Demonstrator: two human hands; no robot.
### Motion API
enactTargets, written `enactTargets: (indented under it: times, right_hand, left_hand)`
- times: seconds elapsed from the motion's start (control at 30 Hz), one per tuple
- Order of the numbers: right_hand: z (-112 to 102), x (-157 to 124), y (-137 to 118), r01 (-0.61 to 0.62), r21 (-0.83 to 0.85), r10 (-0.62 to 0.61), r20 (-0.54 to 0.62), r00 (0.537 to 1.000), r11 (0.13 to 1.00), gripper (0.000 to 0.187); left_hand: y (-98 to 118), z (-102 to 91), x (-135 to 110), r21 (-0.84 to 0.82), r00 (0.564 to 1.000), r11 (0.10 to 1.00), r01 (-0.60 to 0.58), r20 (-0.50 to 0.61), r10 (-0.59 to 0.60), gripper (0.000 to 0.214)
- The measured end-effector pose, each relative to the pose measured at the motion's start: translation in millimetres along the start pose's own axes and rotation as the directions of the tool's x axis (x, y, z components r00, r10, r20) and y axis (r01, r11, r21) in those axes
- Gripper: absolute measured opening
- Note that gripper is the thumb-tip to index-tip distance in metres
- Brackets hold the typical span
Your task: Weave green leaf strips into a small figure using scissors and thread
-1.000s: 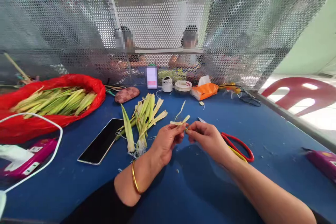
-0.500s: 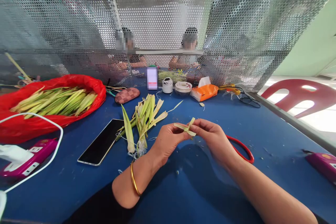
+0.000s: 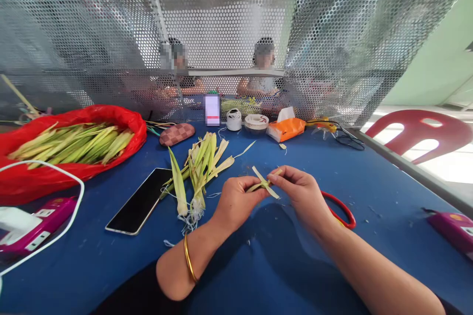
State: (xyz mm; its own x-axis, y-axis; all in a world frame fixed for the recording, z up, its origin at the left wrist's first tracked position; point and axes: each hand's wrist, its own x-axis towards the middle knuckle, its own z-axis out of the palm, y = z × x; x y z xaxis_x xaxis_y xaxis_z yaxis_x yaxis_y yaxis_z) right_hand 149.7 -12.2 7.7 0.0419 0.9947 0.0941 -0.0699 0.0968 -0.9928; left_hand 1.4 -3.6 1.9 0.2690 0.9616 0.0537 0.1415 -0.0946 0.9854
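Between my two hands, above the blue table, is a small cross of pale green leaf strips. My left hand pinches one arm of it between thumb and fingers. My right hand grips the opposite arm with thumb and forefinger. A red loop handle, perhaps of scissors, sticks out from behind my right wrist; the rest is hidden. Left of my hands lies a bundle of green and yellowish leaves, its lower end wrapped in white thread. One broad leaf lies beside it.
At left are a red plastic bag of leaves, a black-screened phone and a purple power strip. Along the perforated metal screen stand a lit phone, thread spool, tape roll and orange tissue pack. Two people sit behind it.
The leaf cross has turned between my fingers, so its strips now point along different diagonals. Both hands stay close together in nearly the same place. The whole view has shifted slightly.
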Motion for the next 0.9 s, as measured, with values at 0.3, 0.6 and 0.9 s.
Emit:
enactTargets:
  times: [0.3,0.6,0.9]
  right_hand:
    - [-5.1,4.5,-1.5,-0.133,0.046,0.128,0.091,0.988,0.990,0.028]
    - [-2.3,2.8,-0.7,-0.087,-0.016,0.087,0.045,0.995,0.996,0.024]
    - [-0.1,3.2,6.5,-0.086,-0.044,0.088,0.051,0.995,0.995,0.032]
  left_hand:
    - [-2.9,-2.5,0.0,0.048,0.992,0.995,-0.083,0.103,0.078,0.018]
    - [-1.5,-3.1,0.8,0.007,0.983,0.996,-0.093,0.157,0.091,0.017]
    - [-4.9,-1.2,2.5,0.016,0.999,1.000,0.012,0.053,-0.012,0.020]
